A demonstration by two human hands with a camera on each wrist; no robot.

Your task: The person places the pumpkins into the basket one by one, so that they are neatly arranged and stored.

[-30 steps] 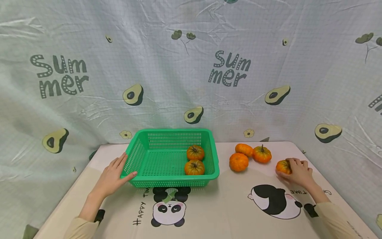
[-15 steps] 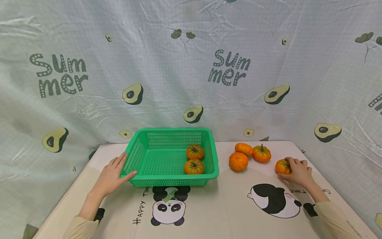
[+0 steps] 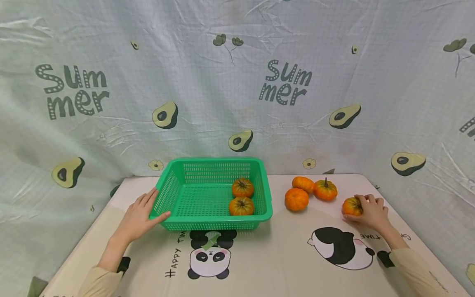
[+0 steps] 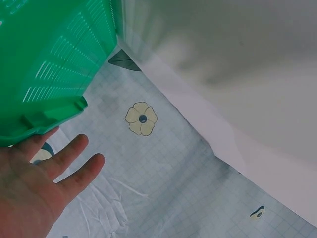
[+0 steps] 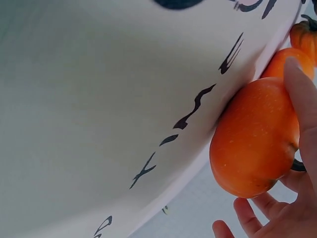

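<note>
My right hand point(image 3: 375, 215) grips a small orange pumpkin point(image 3: 350, 207) at the right of the table, thumb on one side and fingers curled over the other. In the right wrist view this pumpkin point(image 5: 252, 141) shows its smooth orange side, and its dark stem is partly hidden by the hand. My left hand point(image 3: 137, 218) rests against the left side of a green plastic basket point(image 3: 219, 220), fingers straight and spread, thumb over the near corner. In the left wrist view the hand point(image 4: 42, 183) touches the basket's rim. Two small pumpkins point(image 3: 242, 206) sit inside at the right end.
Between basket and right hand, a cluster of small pumpkins stands on the table: a rounded one point(image 3: 296, 199), one behind it point(image 3: 303, 184) and one with an upright stem point(image 3: 325, 190). A printed cloth point(image 3: 208, 123) hangs behind the table.
The head view has shifted very slightly. Both hands, the basket and the pumpkins look otherwise unmoved.
</note>
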